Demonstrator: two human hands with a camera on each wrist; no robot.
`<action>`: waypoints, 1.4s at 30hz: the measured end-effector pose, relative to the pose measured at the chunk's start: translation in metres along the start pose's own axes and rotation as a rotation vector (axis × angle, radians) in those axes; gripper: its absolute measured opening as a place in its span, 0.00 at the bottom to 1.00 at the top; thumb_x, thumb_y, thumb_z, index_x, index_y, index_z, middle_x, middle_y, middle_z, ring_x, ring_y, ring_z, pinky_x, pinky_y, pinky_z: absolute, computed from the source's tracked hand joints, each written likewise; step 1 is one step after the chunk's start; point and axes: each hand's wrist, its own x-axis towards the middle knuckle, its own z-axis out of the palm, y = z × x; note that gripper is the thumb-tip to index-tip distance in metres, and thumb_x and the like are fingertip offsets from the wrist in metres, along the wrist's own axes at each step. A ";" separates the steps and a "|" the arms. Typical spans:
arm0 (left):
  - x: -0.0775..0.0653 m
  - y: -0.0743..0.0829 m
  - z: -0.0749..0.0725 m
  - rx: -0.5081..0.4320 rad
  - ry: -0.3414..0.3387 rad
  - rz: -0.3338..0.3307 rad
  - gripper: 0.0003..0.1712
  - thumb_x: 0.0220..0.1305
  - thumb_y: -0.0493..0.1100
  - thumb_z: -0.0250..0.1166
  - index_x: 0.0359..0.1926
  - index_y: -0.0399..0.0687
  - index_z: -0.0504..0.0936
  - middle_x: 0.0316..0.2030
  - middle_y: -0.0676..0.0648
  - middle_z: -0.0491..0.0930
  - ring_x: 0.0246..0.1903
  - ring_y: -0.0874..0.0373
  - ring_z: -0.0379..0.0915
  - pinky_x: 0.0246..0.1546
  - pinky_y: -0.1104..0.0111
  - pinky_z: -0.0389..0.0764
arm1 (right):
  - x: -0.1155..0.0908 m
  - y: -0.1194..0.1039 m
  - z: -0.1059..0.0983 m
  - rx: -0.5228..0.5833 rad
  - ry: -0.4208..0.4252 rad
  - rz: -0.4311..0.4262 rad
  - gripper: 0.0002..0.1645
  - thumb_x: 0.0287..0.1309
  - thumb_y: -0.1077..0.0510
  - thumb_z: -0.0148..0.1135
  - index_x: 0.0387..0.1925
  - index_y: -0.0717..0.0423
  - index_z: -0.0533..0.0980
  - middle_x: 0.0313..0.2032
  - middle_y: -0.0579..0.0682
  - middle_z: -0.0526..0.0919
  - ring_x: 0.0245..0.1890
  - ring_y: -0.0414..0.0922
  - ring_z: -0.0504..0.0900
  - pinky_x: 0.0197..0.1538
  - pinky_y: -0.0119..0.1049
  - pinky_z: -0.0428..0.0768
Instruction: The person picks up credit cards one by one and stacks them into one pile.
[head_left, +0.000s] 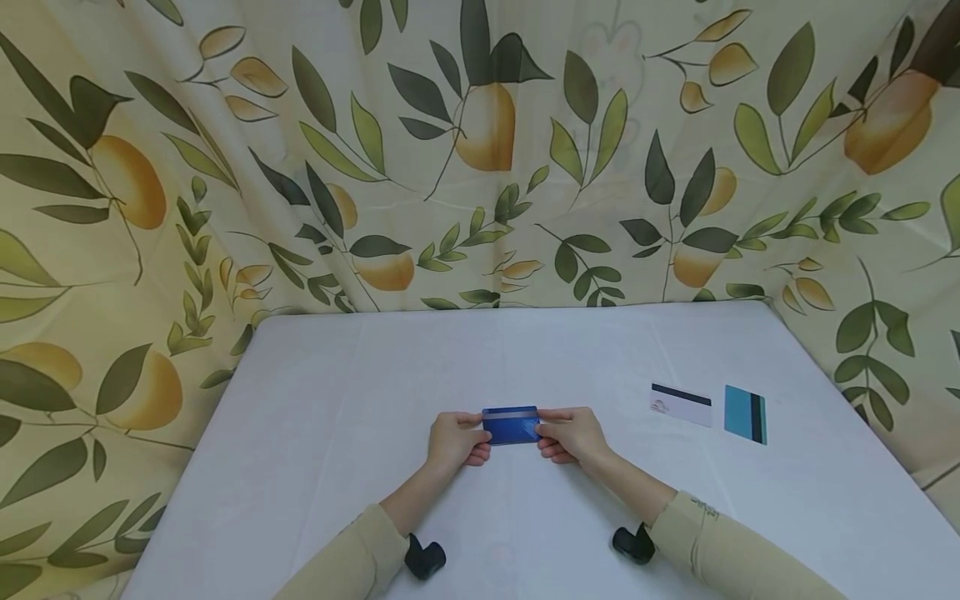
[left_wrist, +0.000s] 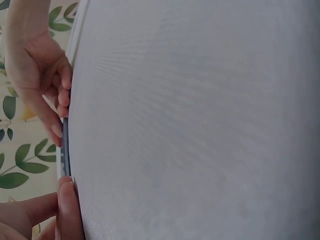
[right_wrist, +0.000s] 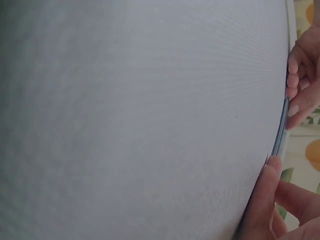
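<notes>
A blue plastic card (head_left: 512,427) with a pale stripe along its top is held over the white table between both hands. My left hand (head_left: 454,440) pinches its left end between thumb and fingers. At the right end, my right hand (head_left: 573,435) grips it the same way, its thumb on the card's face. Both wrist views show the card (left_wrist: 66,155) nearly edge-on, low against the tabletop; whether it touches the cloth I cannot tell. The fingertips cover its two short ends.
To the right on the white table (head_left: 337,375) lie a white card (head_left: 681,406) with a black stripe and a teal card (head_left: 745,414) with a dark stripe. A curtain (head_left: 480,208) printed with fruit and leaves hangs behind the table. Black devices (head_left: 425,558) sit at both wrists.
</notes>
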 end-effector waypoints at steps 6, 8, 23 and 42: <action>-0.001 0.000 0.000 -0.017 0.012 0.004 0.19 0.49 0.28 0.64 0.45 0.32 0.78 0.13 0.42 0.78 0.10 0.59 0.75 0.13 0.68 0.79 | 0.000 0.001 0.000 -0.004 -0.004 -0.002 0.23 0.55 0.62 0.60 0.53 0.64 0.72 0.17 0.54 0.80 0.13 0.42 0.79 0.17 0.28 0.77; -0.001 0.001 -0.001 -0.023 0.009 0.007 0.18 0.48 0.27 0.65 0.45 0.32 0.78 0.13 0.42 0.78 0.10 0.59 0.75 0.13 0.67 0.79 | 0.000 0.000 0.000 -0.002 -0.004 -0.002 0.23 0.55 0.62 0.60 0.53 0.64 0.72 0.17 0.53 0.80 0.14 0.42 0.79 0.17 0.29 0.77; 0.000 -0.001 -0.002 -0.031 0.021 -0.005 0.20 0.49 0.30 0.65 0.47 0.33 0.77 0.13 0.44 0.78 0.10 0.61 0.74 0.14 0.67 0.79 | 0.000 -0.001 -0.002 0.015 -0.016 -0.007 0.22 0.55 0.63 0.59 0.53 0.64 0.72 0.16 0.53 0.80 0.13 0.41 0.79 0.17 0.28 0.77; -0.004 0.036 0.020 -0.217 -0.083 -0.097 0.17 0.53 0.37 0.65 0.45 0.35 0.78 0.19 0.47 0.80 0.14 0.62 0.76 0.20 0.69 0.81 | -0.015 -0.021 -0.068 0.088 0.007 0.062 0.28 0.60 0.53 0.56 0.60 0.60 0.65 0.38 0.53 0.83 0.30 0.44 0.84 0.34 0.32 0.82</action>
